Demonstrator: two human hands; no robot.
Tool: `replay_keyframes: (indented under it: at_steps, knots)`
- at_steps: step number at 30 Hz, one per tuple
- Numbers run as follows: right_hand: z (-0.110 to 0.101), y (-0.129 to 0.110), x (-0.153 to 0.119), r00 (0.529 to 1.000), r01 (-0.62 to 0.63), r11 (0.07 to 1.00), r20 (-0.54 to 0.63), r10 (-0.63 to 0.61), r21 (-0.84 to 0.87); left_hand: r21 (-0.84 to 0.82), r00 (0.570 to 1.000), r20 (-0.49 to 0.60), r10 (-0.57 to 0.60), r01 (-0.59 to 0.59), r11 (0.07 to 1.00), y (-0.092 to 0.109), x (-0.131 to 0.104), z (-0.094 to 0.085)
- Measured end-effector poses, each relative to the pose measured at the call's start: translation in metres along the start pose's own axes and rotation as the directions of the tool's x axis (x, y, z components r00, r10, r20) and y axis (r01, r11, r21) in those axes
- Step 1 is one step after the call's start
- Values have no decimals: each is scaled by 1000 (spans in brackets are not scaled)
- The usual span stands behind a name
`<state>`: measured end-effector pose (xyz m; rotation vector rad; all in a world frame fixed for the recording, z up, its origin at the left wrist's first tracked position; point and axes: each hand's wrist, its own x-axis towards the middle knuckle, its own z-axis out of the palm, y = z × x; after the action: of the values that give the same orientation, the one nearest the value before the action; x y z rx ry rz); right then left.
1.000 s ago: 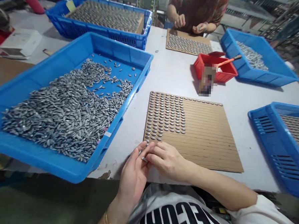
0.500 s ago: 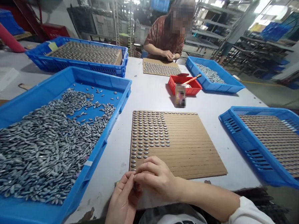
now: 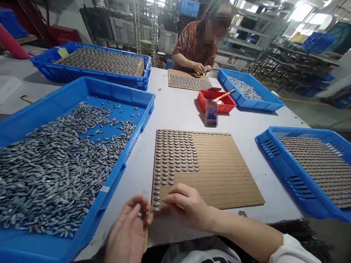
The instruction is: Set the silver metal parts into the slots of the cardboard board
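A grooved cardboard sheet point(image 3: 220, 177) lies in front of me, with rows of small oval metal pieces point(image 3: 176, 149) on its left part and along its top edge. My left hand point(image 3: 130, 231) is left of the sheet's lower left corner, fingers curled around small metal pieces. Over the sheet's lower edge, my right hand point(image 3: 186, 204) has its fingertips pinched together; whatever they hold is too small to make out. A large blue tray point(image 3: 147, 110) full of loose metal pieces point(image 3: 49, 172) stands on the left.
Blue crates with filled sheets stand at the back left point(image 3: 101, 80) and at the right point(image 3: 301, 193). A red bin point(image 3: 226, 107) sits behind the sheet. Across the table a person point(image 3: 194, 46) works at another sheet point(image 3: 190, 82), beside a blue tray point(image 3: 253, 103).
My hands, together before, are now apart. My left hand has moved left, and my right hand slightly right. More oval pieces at the sheet's lower left are now uncovered.
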<state>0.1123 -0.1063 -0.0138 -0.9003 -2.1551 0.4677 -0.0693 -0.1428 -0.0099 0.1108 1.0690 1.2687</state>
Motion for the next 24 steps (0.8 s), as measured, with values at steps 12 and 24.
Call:
replay_keyframes:
  at_steps: [12, 24]
  knots:
    - [20, 33, -21, 993, -82, 993, 72, 88, -80, -53, 995, -102, 5, -11, 999, 10, 2, -13]
    - [22, 35, -30, 989, -100, 981, 92, 116, -163, -44, 996, -64, 55, -58, 997, -1, 4, -13]
